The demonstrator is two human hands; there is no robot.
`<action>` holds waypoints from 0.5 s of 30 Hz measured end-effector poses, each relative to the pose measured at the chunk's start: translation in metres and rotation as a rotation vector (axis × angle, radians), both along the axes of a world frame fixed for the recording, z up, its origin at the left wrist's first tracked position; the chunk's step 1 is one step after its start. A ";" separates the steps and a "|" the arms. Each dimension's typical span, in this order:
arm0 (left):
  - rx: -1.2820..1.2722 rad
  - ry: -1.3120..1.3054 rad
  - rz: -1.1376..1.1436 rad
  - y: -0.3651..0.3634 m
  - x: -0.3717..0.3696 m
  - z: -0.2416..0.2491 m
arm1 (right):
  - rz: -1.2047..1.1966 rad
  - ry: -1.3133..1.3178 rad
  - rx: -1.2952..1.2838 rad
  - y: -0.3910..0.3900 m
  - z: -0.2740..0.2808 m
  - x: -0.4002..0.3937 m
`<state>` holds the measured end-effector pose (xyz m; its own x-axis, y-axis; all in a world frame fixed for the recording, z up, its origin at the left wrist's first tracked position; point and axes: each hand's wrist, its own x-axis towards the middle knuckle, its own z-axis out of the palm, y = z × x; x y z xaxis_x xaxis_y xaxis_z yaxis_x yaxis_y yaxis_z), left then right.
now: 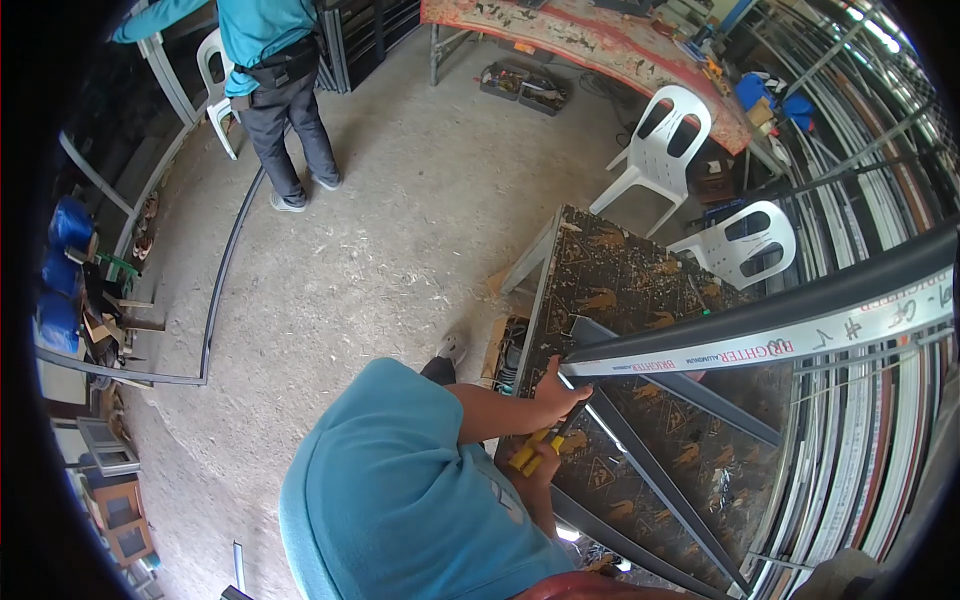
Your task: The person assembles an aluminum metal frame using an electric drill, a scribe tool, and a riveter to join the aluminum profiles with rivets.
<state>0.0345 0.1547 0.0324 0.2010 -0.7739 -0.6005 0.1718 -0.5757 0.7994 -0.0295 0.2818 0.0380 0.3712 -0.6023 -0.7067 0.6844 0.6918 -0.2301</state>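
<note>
My left hand (562, 397) is closed at the near end of a long dark aluminium profile (740, 348), which bears a white strip with red "BRIGHTER" lettering. Just below it, my right hand (537, 480) grips a yellow-handled tool (533, 452), its dark front part close to the profile's end; I cannot tell the tool's exact kind. Under both hands stands a worn, dark-topped workbench (610, 260) with orange printed marks and scattered shavings. More dark profiles (665, 490) lie across its top, slanting beneath the long one.
Two white plastic chairs (652, 150) stand beyond the bench. Racks of long profiles (870, 420) line the right side. A person in a teal shirt (265, 40) stands at the upper left. A dark frame (225, 270) lies on the floor. A red-covered table (580, 45) is at the back.
</note>
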 end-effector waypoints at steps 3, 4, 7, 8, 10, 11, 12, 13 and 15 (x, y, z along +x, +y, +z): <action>-0.001 0.017 0.009 0.002 -0.002 -0.004 | 0.019 0.006 0.018 -0.002 -0.023 -0.005; -0.035 0.038 0.024 0.001 -0.002 -0.010 | 0.020 0.011 0.019 -0.004 -0.015 -0.004; -0.045 0.078 0.013 0.001 0.002 -0.006 | 0.246 0.201 -0.033 -0.017 -0.001 -0.026; -0.015 0.145 -0.004 0.001 0.006 -0.001 | 0.433 0.217 -0.132 -0.029 0.002 -0.051; -0.020 0.195 0.008 0.002 0.005 -0.008 | 0.618 0.227 -0.228 -0.036 -0.008 -0.102; -0.038 0.245 0.021 -0.003 0.006 -0.009 | 0.499 0.038 -0.238 -0.033 -0.022 -0.131; -0.038 0.246 0.023 -0.004 0.006 -0.009 | 0.376 -0.149 -0.237 -0.033 -0.014 -0.133; -0.040 0.178 0.008 -0.003 0.006 -0.007 | 0.486 0.051 -0.293 -0.028 -0.016 -0.123; -0.042 0.106 -0.001 -0.005 0.010 0.000 | 0.393 -0.008 -0.225 -0.017 -0.012 -0.073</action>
